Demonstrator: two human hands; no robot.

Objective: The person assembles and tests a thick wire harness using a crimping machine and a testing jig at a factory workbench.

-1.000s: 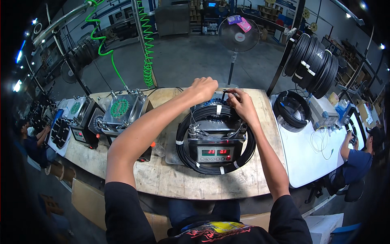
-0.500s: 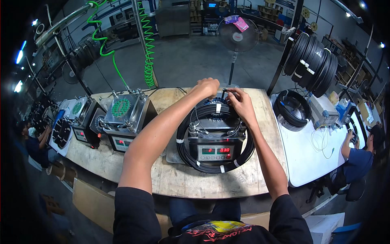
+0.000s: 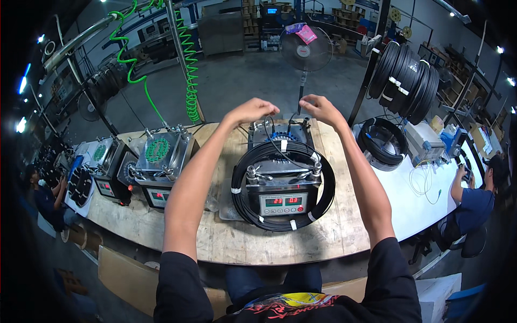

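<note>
In front of me stands a metal benchtop machine with a lit control panel (image 3: 284, 204). A large coil of black cable (image 3: 237, 202) with white ties rests around its front, and thin cable ends rise toward its blue-ringed round top fixture (image 3: 280, 134). Above the fixture's left side is my left hand (image 3: 252, 111), its fingers drawn together; anything between them is too small to make out. My right hand (image 3: 322, 111) hovers above the right side, fingers bent and apart from the thumb, near an upright cable end (image 3: 291, 119). The two hands do not touch.
Two similar machines, one with a green round plate (image 3: 157, 150), stand on the wooden table (image 3: 237, 242) to the left. Another cable coil (image 3: 371, 148) lies on the white table at right. Green spiral hoses (image 3: 191, 102) hang behind. Co-workers sit at both sides.
My hands have moved apart from their position together over the fixture, the left going left and the right slightly up. The panel's red digits have changed.
</note>
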